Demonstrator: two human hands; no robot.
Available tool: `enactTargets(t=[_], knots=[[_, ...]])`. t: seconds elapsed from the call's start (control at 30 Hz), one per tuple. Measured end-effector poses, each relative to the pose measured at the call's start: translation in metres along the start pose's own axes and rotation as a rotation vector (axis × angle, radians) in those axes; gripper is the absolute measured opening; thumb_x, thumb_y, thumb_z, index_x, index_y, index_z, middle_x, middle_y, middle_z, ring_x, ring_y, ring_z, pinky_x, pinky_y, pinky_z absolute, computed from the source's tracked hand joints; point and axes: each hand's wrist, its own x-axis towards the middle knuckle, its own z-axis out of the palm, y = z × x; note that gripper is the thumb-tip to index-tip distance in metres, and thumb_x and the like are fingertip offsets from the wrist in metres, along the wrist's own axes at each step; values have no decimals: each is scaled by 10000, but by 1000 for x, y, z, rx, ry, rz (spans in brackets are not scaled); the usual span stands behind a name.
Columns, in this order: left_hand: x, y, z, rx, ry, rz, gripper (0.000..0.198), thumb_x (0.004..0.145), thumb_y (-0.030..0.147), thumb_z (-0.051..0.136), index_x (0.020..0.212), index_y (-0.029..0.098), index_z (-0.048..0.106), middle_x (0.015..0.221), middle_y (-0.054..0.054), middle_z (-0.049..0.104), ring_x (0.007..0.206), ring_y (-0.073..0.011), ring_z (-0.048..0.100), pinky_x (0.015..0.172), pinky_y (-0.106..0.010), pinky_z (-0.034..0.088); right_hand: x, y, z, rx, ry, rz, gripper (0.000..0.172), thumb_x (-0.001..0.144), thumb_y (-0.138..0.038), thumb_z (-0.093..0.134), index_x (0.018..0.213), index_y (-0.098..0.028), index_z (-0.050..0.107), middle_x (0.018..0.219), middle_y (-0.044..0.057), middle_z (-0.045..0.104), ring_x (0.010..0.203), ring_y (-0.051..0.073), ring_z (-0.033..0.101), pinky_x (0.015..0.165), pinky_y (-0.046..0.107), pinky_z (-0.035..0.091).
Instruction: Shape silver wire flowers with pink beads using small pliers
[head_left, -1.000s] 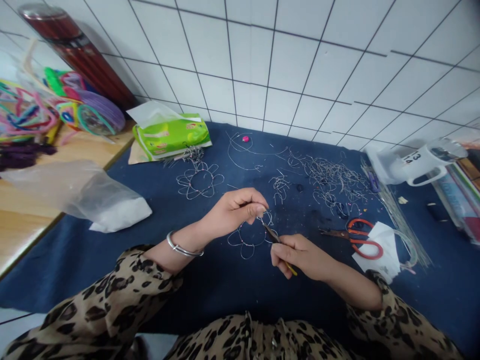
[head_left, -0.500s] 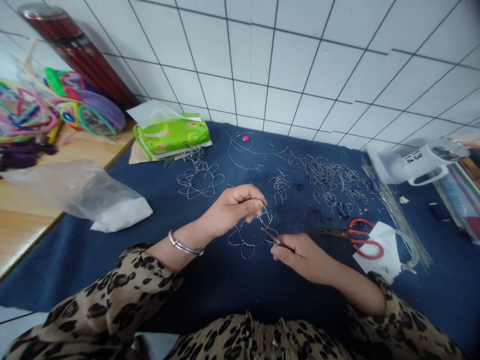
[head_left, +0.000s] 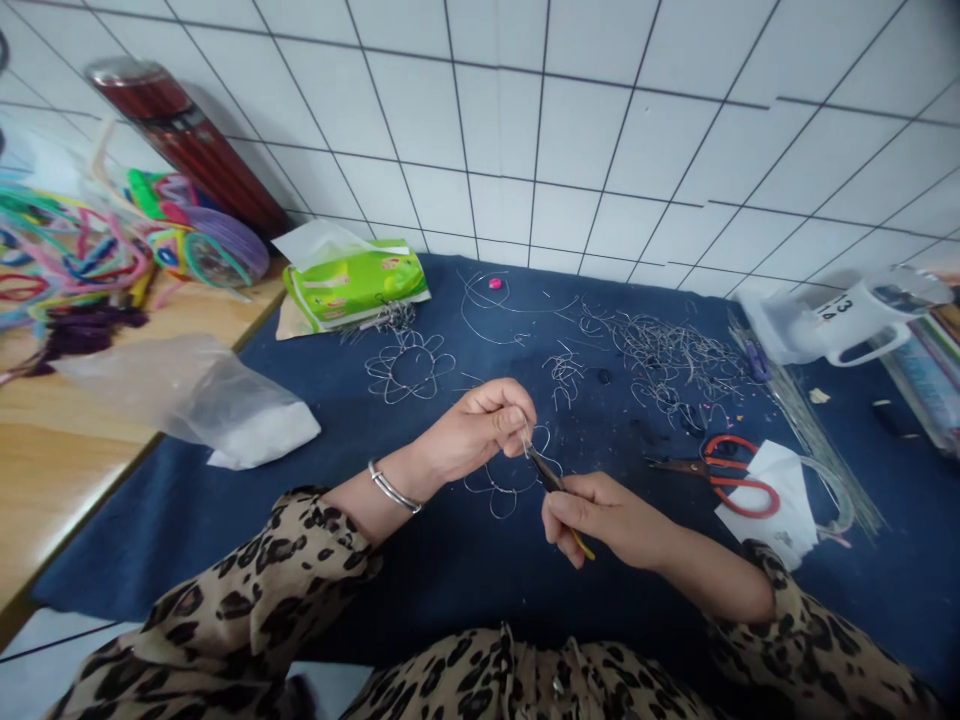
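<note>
My left hand (head_left: pixel 491 425) pinches a flower-shaped wire ring (head_left: pixel 503 502) at its upper edge, thumb pressed against the fingers. Thin wire loops like petals stick out round that ring, with tiny beads on it. My right hand (head_left: pixel 604 515) is closed round a pair of pliers (head_left: pixel 545 470) with a yellow handle end showing below the fingers. The dark plier jaws meet the wire just beneath my left fingertips; whether they are clamped on it I cannot make out. A second wire flower (head_left: pixel 409 368) lies on the blue cloth (head_left: pixel 442 580), beyond my left hand.
Red-handled scissors (head_left: pixel 742 475) rest partly on white paper to the right, near straight wires (head_left: pixel 814 440). Wire scraps (head_left: pixel 667 355) lie at the back right by a white mug (head_left: pixel 862 315). At left are a tissue pack (head_left: pixel 356 285), a plastic bag (head_left: pixel 259 430) and a red flask (head_left: pixel 191 145).
The pliers have come up and left so that their jaws reach the wire at my left fingertips. My left hand keeps its pinch. The whole view has shifted slightly.
</note>
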Motion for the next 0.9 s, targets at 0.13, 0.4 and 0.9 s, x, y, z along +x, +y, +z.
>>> enactTargets(t=[0.13,0.4,0.9], knots=[[1,-3,-2,-22,-11,2,134,830,272,620,806,146,583,633,11,551,518,-66,484,530,-212,404,-1,-1,0,15,-30,-21,418,871,-508,451,726,-131,557,533,-26,501,477,79,500,525,221,387],[1,-4,-4,-18,-17,-13,130,820,272,632,814,148,596,645,6,571,512,-64,485,511,-206,400,-1,1,2,11,-27,-17,419,872,-505,453,711,-131,558,520,-29,489,461,76,481,507,220,383],[0,-1,-4,74,-47,2,128,826,268,622,806,143,603,635,7,568,502,-63,476,517,-212,392,-1,7,3,52,-77,0,424,888,-497,429,717,-130,556,502,-31,495,419,70,475,459,201,365]])
